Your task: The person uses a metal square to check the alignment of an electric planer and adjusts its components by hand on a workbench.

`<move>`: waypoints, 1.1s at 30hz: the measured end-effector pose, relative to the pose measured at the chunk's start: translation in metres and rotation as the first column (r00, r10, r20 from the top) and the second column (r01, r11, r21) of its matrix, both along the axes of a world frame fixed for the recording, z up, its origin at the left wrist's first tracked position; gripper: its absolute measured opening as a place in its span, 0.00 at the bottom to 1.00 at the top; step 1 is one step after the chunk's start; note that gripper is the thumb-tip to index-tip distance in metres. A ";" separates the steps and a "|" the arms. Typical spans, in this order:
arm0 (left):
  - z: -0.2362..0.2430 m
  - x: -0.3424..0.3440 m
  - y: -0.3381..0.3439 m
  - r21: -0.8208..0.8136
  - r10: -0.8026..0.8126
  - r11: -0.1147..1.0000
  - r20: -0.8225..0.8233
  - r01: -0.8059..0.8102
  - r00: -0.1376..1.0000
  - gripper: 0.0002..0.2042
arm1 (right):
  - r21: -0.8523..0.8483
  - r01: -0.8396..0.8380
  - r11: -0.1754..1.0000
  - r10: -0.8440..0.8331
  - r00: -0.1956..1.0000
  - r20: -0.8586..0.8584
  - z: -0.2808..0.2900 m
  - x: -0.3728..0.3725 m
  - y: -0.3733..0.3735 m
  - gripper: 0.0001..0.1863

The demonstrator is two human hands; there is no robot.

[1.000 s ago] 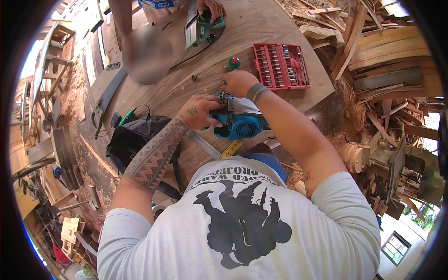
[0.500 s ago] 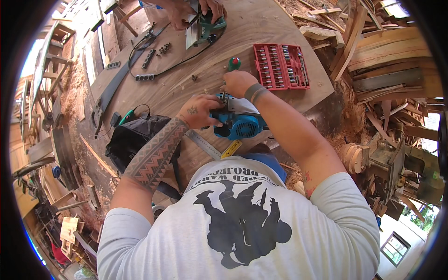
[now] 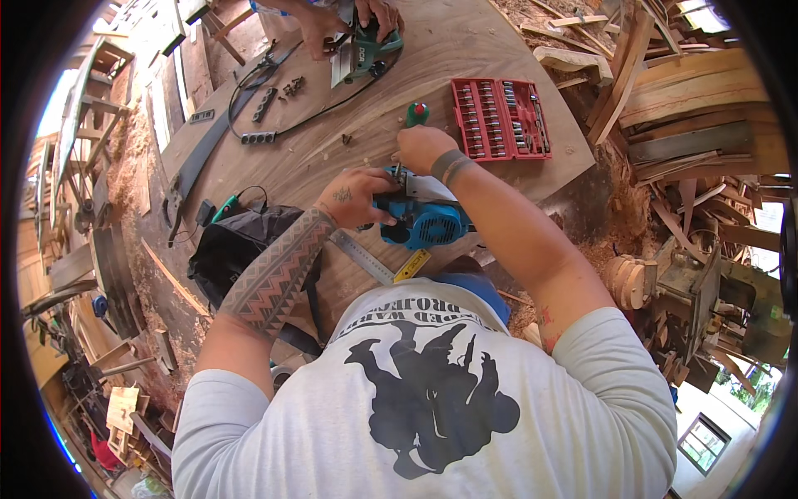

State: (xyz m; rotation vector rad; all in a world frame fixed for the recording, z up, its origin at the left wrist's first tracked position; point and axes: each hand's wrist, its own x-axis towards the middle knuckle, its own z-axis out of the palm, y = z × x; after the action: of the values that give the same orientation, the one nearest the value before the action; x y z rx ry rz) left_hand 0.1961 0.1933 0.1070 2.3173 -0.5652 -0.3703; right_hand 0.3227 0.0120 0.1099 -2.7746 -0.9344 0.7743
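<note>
A blue electric hand planer (image 3: 436, 224) lies on the wooden table in front of my body. My left hand (image 3: 364, 195) is closed on its left end, thumb and fingers on either side of the metal part there. In my right hand (image 3: 426, 150) is a screwdriver (image 3: 417, 114), its green handle with a red end sticking out past my fist. The screwdriver's shaft points down at the planer's end, close to my left fingertips. My fingers hide the exact spot where the tip meets it.
Beyond my right hand lies an open red socket set (image 3: 502, 119). Another person's hands (image 3: 320, 29) work on a green planer (image 3: 364, 54) across the table (image 3: 432, 50). A black bag (image 3: 241, 249) sits left; a try square (image 3: 366, 258) lies near my waist.
My right wrist has shifted very slightly left as the fist turns a little on the screwdriver. My left hand stays on the planer.
</note>
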 end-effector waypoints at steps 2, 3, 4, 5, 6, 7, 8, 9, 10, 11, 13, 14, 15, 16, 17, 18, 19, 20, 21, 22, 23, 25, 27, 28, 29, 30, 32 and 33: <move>-0.001 -0.001 0.001 -0.003 0.004 1.000 -0.002 -0.004 1.000 0.30 | -0.011 0.012 1.000 -0.012 1.000 -0.001 0.002 -0.002 0.002 0.13; -0.002 -0.002 0.002 -0.006 0.007 1.000 -0.004 -0.007 1.000 0.30 | -0.011 0.018 1.000 -0.018 1.000 -0.004 0.003 -0.003 0.003 0.13; -0.002 -0.002 0.002 -0.006 0.007 1.000 -0.004 -0.007 1.000 0.30 | -0.012 0.024 1.000 -0.024 1.000 -0.008 0.004 -0.003 0.003 0.13; -0.003 -0.002 0.002 -0.008 0.007 1.000 0.000 -0.007 1.000 0.30 | -0.012 0.024 1.000 -0.025 1.000 -0.008 0.005 -0.003 0.004 0.13; -0.003 -0.002 0.002 -0.010 0.006 1.000 0.005 -0.006 1.000 0.30 | -0.029 0.030 0.999 -0.031 0.999 -0.028 0.006 -0.003 0.005 0.14; -0.003 -0.002 0.002 -0.011 0.005 1.000 0.006 -0.005 1.000 0.30 | -0.049 0.036 0.998 -0.038 0.998 -0.046 0.006 -0.003 0.006 0.14; -0.003 -0.002 0.002 -0.014 0.004 1.000 0.012 -0.004 1.000 0.30 | -0.050 0.036 0.998 -0.039 0.998 -0.045 0.005 -0.003 0.006 0.14; -0.003 -0.002 0.002 -0.016 0.003 1.000 0.019 -0.003 1.000 0.30 | -0.051 0.041 0.998 -0.043 0.998 -0.042 0.005 -0.003 0.006 0.14; -0.003 -0.002 0.001 -0.017 0.003 1.000 0.020 -0.003 1.000 0.30 | -0.051 0.045 0.998 -0.047 0.998 -0.038 0.004 -0.003 0.006 0.15; -0.004 -0.002 0.001 -0.020 0.005 1.000 0.023 -0.005 1.000 0.30 | -0.051 0.045 0.998 -0.047 0.998 -0.037 0.003 -0.003 0.006 0.15; -0.004 -0.002 0.001 -0.023 0.008 1.000 0.026 -0.008 1.000 0.30 | -0.052 0.053 0.997 -0.054 0.998 -0.025 0.002 -0.004 0.007 0.15; -0.003 -0.002 0.001 -0.023 0.010 1.000 0.023 -0.010 1.000 0.30 | -0.052 0.052 0.997 -0.053 0.998 -0.025 0.003 -0.004 0.008 0.15; -0.003 -0.003 0.001 -0.024 0.012 1.000 0.021 -0.012 1.000 0.30 | -0.053 0.050 0.997 -0.051 0.998 -0.024 0.004 -0.005 0.008 0.15; -0.002 -0.003 0.001 -0.024 0.013 1.000 0.022 -0.013 1.000 0.30 | -0.054 0.048 0.997 -0.049 0.999 -0.022 0.004 -0.006 0.009 0.15; -0.002 -0.003 0.001 -0.025 0.014 1.000 0.024 -0.013 1.000 0.30 | -0.054 0.047 0.997 -0.048 0.999 -0.021 0.005 -0.006 0.009 0.15; -0.002 -0.003 0.001 -0.025 0.014 1.000 0.025 -0.013 1.000 0.30 | -0.055 0.053 0.997 -0.054 0.998 -0.029 0.006 -0.006 0.010 0.15; -0.002 -0.003 0.001 -0.025 0.015 1.000 0.027 -0.014 1.000 0.30 | -0.056 0.059 0.997 -0.061 0.998 -0.036 0.006 -0.006 0.010 0.15; -0.002 -0.003 0.001 -0.024 0.017 1.000 0.030 -0.016 0.999 0.30 | -0.056 0.058 0.997 -0.060 0.998 -0.034 0.006 -0.006 0.011 0.15; -0.002 -0.003 0.001 -0.023 0.019 1.000 0.034 -0.018 0.999 0.30 | -0.064 0.068 0.996 -0.070 0.997 -0.034 0.006 -0.006 0.011 0.15; -0.003 -0.003 0.001 -0.023 0.019 1.000 0.036 -0.019 0.999 0.30 | -0.072 0.079 0.994 -0.081 0.996 -0.033 0.005 -0.005 0.012 0.15; -0.003 -0.002 0.001 -0.038 0.016 0.999 0.032 -0.015 0.999 0.30 | -0.072 0.079 0.994 -0.081 0.996 -0.031 0.005 -0.005 0.011 0.15; -0.003 -0.002 0.001 -0.052 0.013 0.999 0.030 -0.011 0.999 0.30 | -0.067 0.080 0.995 -0.083 0.996 -0.039 0.005 -0.006 0.011 0.15; -0.003 -0.002 0.001 -0.058 0.021 0.998 0.014 -0.020 1.000 0.30 | -0.070 0.074 0.995 -0.077 0.996 -0.040 0.005 -0.006 0.011 0.15; -0.003 -0.003 0.001 -0.058 0.020 0.998 0.016 -0.019 1.000 0.30 | -0.074 0.069 0.995 -0.072 0.997 -0.042 0.006 -0.006 0.011 0.15; -0.003 -0.003 0.001 -0.051 0.021 0.998 0.014 -0.021 1.000 0.29 | -0.074 0.069 0.995 -0.072 0.997 -0.040 0.005 -0.006 0.011 0.15; -0.003 -0.003 0.001 -0.044 0.023 0.999 0.013 -0.022 1.000 0.29 | -0.068 0.075 0.995 -0.077 0.996 -0.037 0.005 -0.007 0.012 0.15; -0.004 -0.004 0.002 -0.047 0.022 0.999 0.015 -0.021 1.000 0.29 | -0.061 0.077 0.995 -0.079 0.996 -0.031 0.004 -0.007 0.014 0.16; -0.005 -0.004 0.003 -0.050 0.020 0.999 0.015 -0.019 1.000 0.29 | -0.076 0.081 0.994 -0.084 0.996 -0.035 0.004 -0.007 0.014 0.16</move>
State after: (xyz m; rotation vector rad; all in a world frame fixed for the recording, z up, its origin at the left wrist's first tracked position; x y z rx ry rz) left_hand 0.1920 0.1962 0.1019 2.2786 -0.5526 -0.3257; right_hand 0.3153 0.0263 0.1138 -2.8305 -0.7950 0.8625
